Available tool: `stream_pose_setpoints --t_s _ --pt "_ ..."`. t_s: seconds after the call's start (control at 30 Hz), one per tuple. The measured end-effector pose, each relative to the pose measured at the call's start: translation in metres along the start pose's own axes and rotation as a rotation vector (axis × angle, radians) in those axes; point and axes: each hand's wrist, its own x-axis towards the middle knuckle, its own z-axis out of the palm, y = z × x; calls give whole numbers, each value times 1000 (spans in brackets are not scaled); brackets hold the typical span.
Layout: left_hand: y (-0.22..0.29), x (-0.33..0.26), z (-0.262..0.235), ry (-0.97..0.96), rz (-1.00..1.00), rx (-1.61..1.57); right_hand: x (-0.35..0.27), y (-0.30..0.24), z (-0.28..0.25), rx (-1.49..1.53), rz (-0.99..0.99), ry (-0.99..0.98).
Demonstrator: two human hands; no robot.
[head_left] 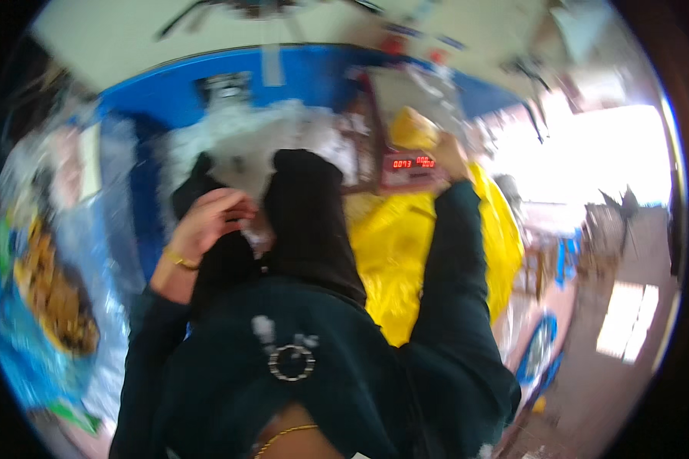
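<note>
Clear plastic bags lie heaped ahead of you on the blue surface, and your left hand is nearest to them, raised just below the heap with the fingers curled in; the blur hides whether a bit of film is pinched between them, so I cannot tell if it holds anything. You could easily drag several slippery bags at once from that loose pile, or lose one over the near edge, because nothing pins the heap down.

Moving right, your dark garment hangs between your arms and covers part of the surface, so you may misjudge what lies beneath it.

Further right, the scale with the red digits sits just beside a yellow lump in clear wrap. Your right hand is stretched up to that lump, touching or gripping its right side; how tightly it is closed is hidden by blur. A nudge from that reach could shift the scale or tip the lump off it. Under your right forearm spreads a big yellow bag, whose slick folds could slide.

So the bags are close to your left hand and well apart from your right.
</note>
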Motion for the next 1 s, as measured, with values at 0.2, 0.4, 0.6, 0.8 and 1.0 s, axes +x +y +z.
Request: stream_pose_setpoints --t_s 0.2,0.4,0.6,0.8,1.0 --pt "-20 -8 -73 59 86 -10 -64 93 13 -54 27 -72" --pt "-10 -107 -236 1403 415 853 -155 119 10 137 595 -59" --pt "18 -194 -373 2196 347 1387 -224 111 8 353 980 -116" --pt "110 -203 -384 1797 32 1793 -234 94 5 455 1019 -167" --pt "102 -208 -435 1333 -628 1537 -214 67 2 454 942 -229"
